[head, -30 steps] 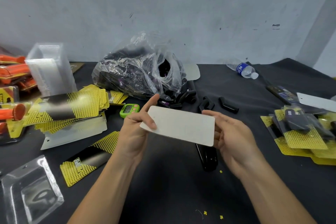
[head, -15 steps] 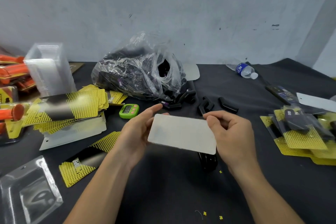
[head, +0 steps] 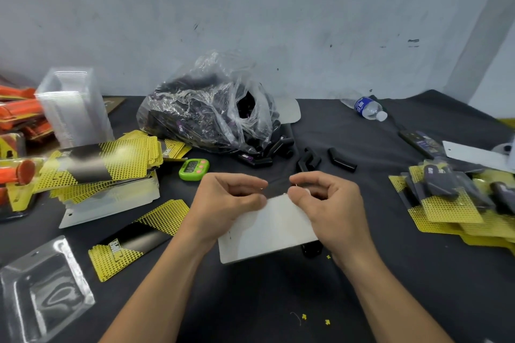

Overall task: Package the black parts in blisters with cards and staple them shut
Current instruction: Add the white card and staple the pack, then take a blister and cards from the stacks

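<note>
Two hands met over the middle of the dark table [head: 278, 301], and between them they held a white card [head: 267, 234], blank side up. The left hand [head: 231, 203] had its fingers curled and pinched the card's far edge near the left corner. The right hand [head: 331, 209], curled the same way, pinched that edge near the right corner, though motion blur hid the fingertips' exact hold. The card sloped down toward the person, and its near right corner covered most of a black object [head: 310, 249] lying on the table. Beyond the hands sat a clear plastic bag of black parts [head: 206, 117], its mouth open to the right, with loose black parts [head: 341, 160] scattered just beside it. A green timer [head: 193, 169] lay between the bag and the left hand. To the left was a stack of yellow-and-black cards [head: 103, 164], with a tall stack of clear blisters [head: 75, 106] behind it and orange packaged goods [head: 19, 172] at the table's edge. One printed card [head: 139, 234] lay alone near the left forearm, and a single clear blister [head: 41, 287] lay well apart at the near left corner. On the right, finished packs [head: 446, 198] lay in an overlapping heap. A water bottle [head: 367, 107] lay on its side near the wall.
</note>
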Demonstrator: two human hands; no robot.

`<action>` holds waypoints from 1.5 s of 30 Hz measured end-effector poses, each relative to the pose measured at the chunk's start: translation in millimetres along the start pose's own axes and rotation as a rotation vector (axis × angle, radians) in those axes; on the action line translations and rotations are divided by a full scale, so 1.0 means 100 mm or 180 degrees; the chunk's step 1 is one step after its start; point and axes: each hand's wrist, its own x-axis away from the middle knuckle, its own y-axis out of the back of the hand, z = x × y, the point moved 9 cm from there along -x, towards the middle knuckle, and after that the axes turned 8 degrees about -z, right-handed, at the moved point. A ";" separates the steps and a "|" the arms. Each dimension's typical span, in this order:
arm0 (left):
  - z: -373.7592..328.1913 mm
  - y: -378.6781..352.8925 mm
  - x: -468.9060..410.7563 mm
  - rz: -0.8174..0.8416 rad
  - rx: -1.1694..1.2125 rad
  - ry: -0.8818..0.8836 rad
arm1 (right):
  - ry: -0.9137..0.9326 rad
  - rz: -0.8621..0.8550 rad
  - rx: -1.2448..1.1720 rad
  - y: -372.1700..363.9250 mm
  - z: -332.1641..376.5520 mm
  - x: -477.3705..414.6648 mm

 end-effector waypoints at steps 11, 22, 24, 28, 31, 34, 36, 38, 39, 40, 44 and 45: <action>-0.27 -0.79 0.12 -0.0624 0.0286 0.0348 | -0.1336 -0.0052 -0.1944 0.30 -0.05 0.21; -0.60 -2.64 0.69 0.1249 0.0140 -0.0065 | -0.0740 -0.0812 -0.0678 1.97 -0.08 0.09; -0.51 -2.93 0.78 0.1540 0.0634 0.0421 | -0.0756 -0.0969 -0.0367 2.16 -0.13 0.08; -0.37 -3.33 0.88 0.1787 0.0483 0.0624 | -0.0791 -0.1446 0.0378 2.53 -0.17 -0.09; -0.38 -3.37 0.73 0.1471 0.0207 0.0362 | -0.0485 -0.1648 0.1300 2.74 -0.10 -0.36; -0.36 -3.14 0.51 0.0718 -0.0457 0.0068 | -0.0329 -0.1150 0.2412 2.68 -0.24 -0.66; -0.24 -3.20 0.45 0.0925 -0.0919 -0.0022 | -0.0409 -0.0675 0.3005 2.54 -0.46 -0.71; -0.10 -3.28 0.46 0.1235 -0.1134 0.0097 | -0.0412 -0.0648 0.3071 2.49 -0.57 -0.68; -0.07 -3.28 0.47 0.1288 -0.1097 0.0124 | -0.0292 -0.0784 0.3035 2.48 -0.55 -0.65; -0.07 -3.26 0.46 0.1258 -0.0986 0.0110 | -0.0127 -0.0923 0.3039 2.46 -0.50 -0.60; -0.05 -3.05 0.34 0.1066 -0.0725 0.0171 | 0.0308 -0.0956 0.2908 2.18 -0.32 -0.36; -0.05 -2.99 0.34 0.1075 -0.0852 0.0133 | 0.0329 -0.0869 0.2802 2.09 -0.30 -0.29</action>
